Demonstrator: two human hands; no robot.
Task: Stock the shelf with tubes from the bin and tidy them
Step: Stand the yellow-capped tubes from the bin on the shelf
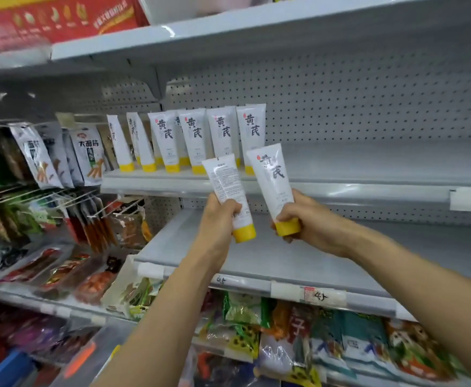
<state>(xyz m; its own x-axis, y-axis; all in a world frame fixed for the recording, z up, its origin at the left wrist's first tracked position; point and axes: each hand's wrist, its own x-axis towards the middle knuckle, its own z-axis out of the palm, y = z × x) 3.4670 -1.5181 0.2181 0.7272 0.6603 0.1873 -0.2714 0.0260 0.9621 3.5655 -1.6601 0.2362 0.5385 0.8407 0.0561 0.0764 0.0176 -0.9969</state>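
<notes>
I see the L hand (223, 219) gripping a white plastic tube w/ yellow cap (226, 185) at centre frame. Its back faces me, fine print too small to read. The R hand (309, 222) grips a second white yellow-capped tube (273, 177) just beside it, front reading 黄芪. Both are held cap-down in front of the grey metal shelf (368, 174). A row of matching tubes (195, 138) stands cap-down on it, upper centre. The hanging snack packs (87, 155) at left read 大面筋. A handwritten price tag (319, 296) at lower right reads approx "4.5".

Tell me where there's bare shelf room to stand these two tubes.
Bare: the tube shelf right of the standing tubes, back to the pegboard, and the lower shelf beneath. Crowded: the tube shelf's left end, by the hanging snack packets.
</notes>
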